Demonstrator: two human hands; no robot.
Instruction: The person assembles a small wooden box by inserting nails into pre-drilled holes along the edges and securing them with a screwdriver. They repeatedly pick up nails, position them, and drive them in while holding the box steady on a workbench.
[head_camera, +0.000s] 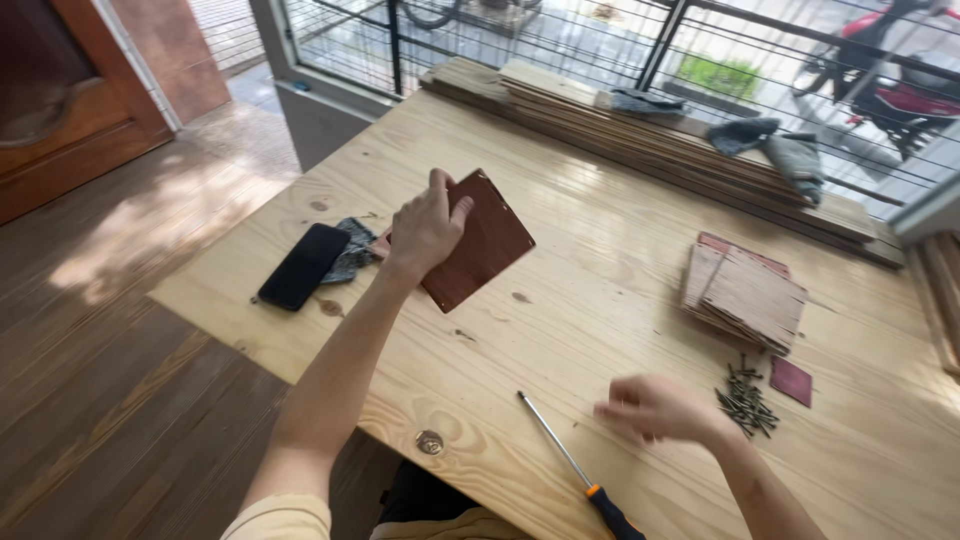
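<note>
left hand (425, 228) grips brown panel (478, 240); phone (303, 265), screwdriver (575, 468), screws (747, 400) nearby

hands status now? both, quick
Left hand: closed on a reddish-brown square panel, held off the table.
Right hand: blurred, cannot tell; nothing visibly held.

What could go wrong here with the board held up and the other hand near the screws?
The reddish-brown square wooden panel is pinched by the left hand alone, so it might slip. The blurred right hand is close to the pile of dark screws and could scatter them or get pricked.
</note>
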